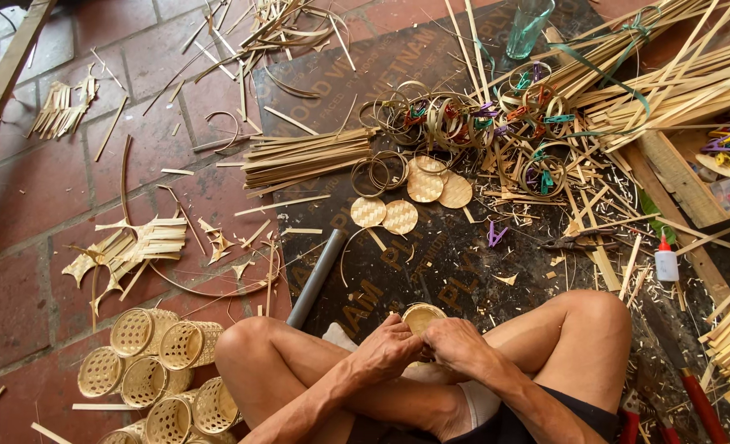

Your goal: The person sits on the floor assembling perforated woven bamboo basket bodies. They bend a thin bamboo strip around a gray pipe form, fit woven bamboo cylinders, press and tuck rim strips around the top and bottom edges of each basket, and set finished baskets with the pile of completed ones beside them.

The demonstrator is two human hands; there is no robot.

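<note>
Two bare hands meet over one small round woven bamboo basket [421, 316], which sits just above the crossed legs at the lower middle of the view, its open rim turned up toward the camera. Left hand [387, 349] curls its fingers closed against the near-left side of the rim; right hand [457, 344] closes over the right side, thumb and fingers pinched on the wall, so both hands grip the same piece. Much of the basket body is hidden beneath the knuckles. Judged from this grip, the work goes best with the rim kept level and turned a little at a time between the two thumbs, pressure kept light so the thin strips do not kink.

Beyond the knees, on the dark printed plywood board [431, 263], lie four flat woven bamboo discs [410, 201], close together and partly overlapping. Beside them rests a cluster of coiled bamboo hoops [455, 119], several pinched with coloured plastic clips. A bundle of straight split bamboo strips [307, 156] lies to their left. A grey metal pipe [316, 278] runs along the board's left edge. On the red tile floor at lower left stand several finished openwork bamboo baskets [155, 362]. A small white glue bottle with red cap [666, 261] stands at the right, well apart from the hands.
</note>
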